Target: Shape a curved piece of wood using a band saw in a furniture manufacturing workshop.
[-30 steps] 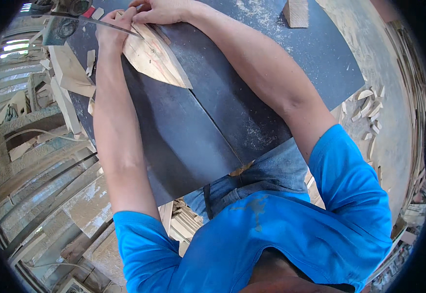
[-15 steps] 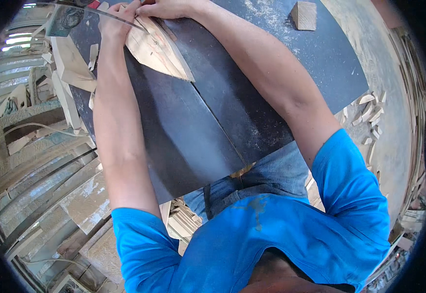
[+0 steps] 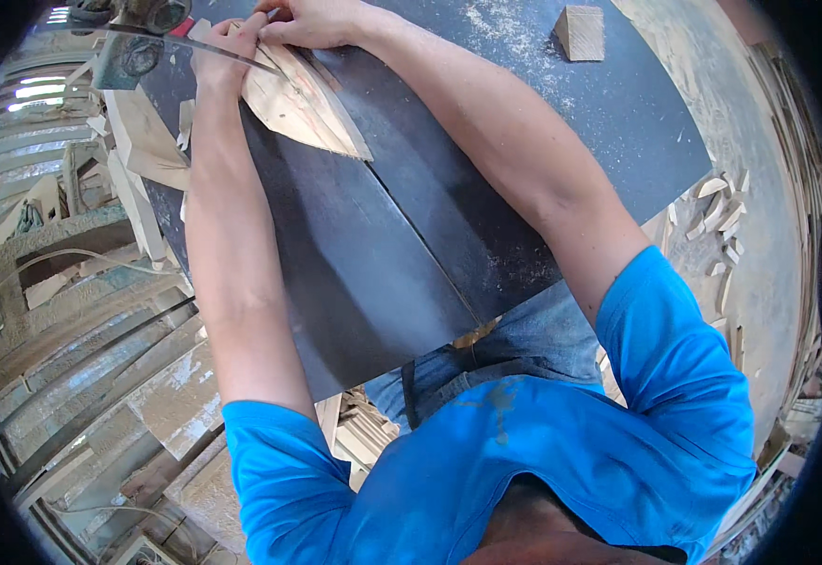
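Observation:
A pale wooden piece, curved along its sides and tapering to a point at the near end, lies flat on the dark table. My left hand grips its far left edge. At the far end my right hand has its fingers closed on the wood, close beside the left fingers. A thin metal band, seemingly a bandsaw blade, slants from the upper left and reaches the wood between my hands. A narrow sliver of wood lies along the right side. My hands partly hide the piece's far end.
A wooden block sits at the table's far right. A dark machine part is at the upper left. Wood offcuts stand left of the table, and several small scraps lie off its right side. A slot runs through the tabletop.
The view has shifted slightly, and more of the machine part shows at the upper left. Both hands keep their hold on the wooden piece, which has barely moved.

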Tool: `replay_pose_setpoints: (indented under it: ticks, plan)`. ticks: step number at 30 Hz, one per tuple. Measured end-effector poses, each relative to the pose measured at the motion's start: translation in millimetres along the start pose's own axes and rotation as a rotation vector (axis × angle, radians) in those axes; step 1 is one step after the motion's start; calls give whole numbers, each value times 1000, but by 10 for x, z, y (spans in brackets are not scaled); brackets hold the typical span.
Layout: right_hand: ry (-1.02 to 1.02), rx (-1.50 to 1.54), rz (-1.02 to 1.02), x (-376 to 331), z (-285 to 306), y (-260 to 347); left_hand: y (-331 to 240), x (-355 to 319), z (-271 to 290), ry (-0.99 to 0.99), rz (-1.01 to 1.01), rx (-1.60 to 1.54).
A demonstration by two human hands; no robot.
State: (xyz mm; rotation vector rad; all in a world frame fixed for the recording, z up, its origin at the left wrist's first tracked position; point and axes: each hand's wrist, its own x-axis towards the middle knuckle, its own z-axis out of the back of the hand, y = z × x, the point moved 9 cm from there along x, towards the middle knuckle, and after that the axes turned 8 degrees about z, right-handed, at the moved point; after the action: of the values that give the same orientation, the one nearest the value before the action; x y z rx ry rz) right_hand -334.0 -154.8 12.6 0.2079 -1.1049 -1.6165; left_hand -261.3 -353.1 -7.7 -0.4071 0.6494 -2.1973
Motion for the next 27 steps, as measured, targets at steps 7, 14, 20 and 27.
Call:
replay_pose_setpoints:
  ticks: [7,14,20,27]
  plan:
    - [-88,-170,-32,208,-239,-212,-22,18,1,20,-37,-92]
    - [-112,-189,-41,246,-281,-275,-114,-19,79,-24,-59,-103]
    - [-131,-195,-87,251,-253,-256,-264,-104,157,-32,-132,-64]
    - [-232,-161,-33,133,-103,-269,-338,-235,80,19,-165,-64]
